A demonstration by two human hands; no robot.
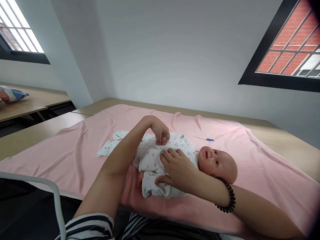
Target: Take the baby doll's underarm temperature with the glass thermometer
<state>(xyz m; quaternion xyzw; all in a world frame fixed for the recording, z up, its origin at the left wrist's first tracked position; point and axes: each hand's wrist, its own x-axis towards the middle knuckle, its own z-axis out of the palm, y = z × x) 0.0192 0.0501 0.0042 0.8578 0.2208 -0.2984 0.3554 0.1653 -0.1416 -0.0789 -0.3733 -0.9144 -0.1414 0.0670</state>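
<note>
A baby doll [221, 163] lies on its back on a pink blanket [95, 140], its head to the right. It wears a white baby outfit [152, 160] with small printed figures; the legs of the outfit stretch left, partly behind my left forearm. Over the doll's belly my left hand [161, 131] bends down from the wrist, fingers curled in a pinch at the outfit's front. What is between those fingertips is too small to make out. My right hand [178, 170] rests on the doll's chest and near sleeve, fingers apart and slightly bent. A doll hand [140, 186] shows at the sleeve end.
A thin pen-like stick with a blue end [209, 139] lies on the blanket beyond the doll. The blanket covers a wooden table [282, 136] set against a wall. Another table with a patterned bundle [15, 94] stands at far left. A white curved bar [56, 193] is near left.
</note>
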